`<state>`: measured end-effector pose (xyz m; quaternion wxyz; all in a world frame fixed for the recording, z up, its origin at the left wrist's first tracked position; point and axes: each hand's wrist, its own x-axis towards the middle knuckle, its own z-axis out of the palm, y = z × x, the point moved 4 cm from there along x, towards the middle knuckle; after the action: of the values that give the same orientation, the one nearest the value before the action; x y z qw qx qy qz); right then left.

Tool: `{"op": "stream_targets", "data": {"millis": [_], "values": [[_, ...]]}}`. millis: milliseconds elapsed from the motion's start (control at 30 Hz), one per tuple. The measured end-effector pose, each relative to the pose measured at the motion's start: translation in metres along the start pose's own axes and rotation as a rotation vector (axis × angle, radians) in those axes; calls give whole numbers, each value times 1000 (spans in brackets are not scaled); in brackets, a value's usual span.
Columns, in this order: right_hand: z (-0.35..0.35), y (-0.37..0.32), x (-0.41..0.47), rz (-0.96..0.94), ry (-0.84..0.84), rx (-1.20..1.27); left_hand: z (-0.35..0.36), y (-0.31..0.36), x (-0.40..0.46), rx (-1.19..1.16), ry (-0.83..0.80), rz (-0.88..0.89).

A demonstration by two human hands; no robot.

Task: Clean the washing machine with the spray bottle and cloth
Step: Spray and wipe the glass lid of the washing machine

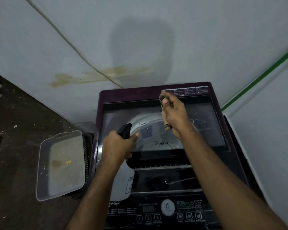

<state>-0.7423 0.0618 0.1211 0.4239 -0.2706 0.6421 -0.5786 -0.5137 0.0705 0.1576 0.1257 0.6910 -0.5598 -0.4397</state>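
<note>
A dark purple top-load washing machine [156,90] was seen from above, its glass lid [198,130] closed, with the control panel [166,211] along the near edge. The spray bottle [123,181] was held over the lid's near-left part by the left hand [116,146], the grip wrapped round the neck just under the black trigger head [125,130], which was pointed away toward the far side of the lid. The cloth [166,125], brownish and bunched, was pinched in the right hand [175,115], raised over the far-right part of the lid; whether it touched the glass could not be told. The step in hand was judged to be spraying the lid, with wiping not yet begun. The next move would call for the trigger to be squeezed toward the glass and the cloth to be brought down flat and swept across it. A translucent plastic tray [61,165] was noted just left of the machine, resting on a dark perforated basket [87,153], and a pale cable [65,39] ran down the wall behind. Nothing was seen lying on the lid to block the wipe; the low light made smears hard to judge.
</note>
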Motion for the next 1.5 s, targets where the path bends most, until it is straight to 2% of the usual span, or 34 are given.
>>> {"op": "stream_targets", "data": {"millis": [433,667,833,1000,1133,1500], "values": [[-3,-1,0,1,-117,-98,27,31,-8,0,12,31],[-71,-3,8,-14,50,-47,70,68,-16,58,-48,107],[-112,-5,1,-26,99,-33,104,107,-13,96,-83,190],[-145,-6,-8,-8,188,-38,124,125,-19,165,-129,193],[-160,1,-8,-19,198,-44,134,124,-21,211,-131,217],[-164,7,-29,-1,249,-22,146,112,-42,368,-291,230]]}}
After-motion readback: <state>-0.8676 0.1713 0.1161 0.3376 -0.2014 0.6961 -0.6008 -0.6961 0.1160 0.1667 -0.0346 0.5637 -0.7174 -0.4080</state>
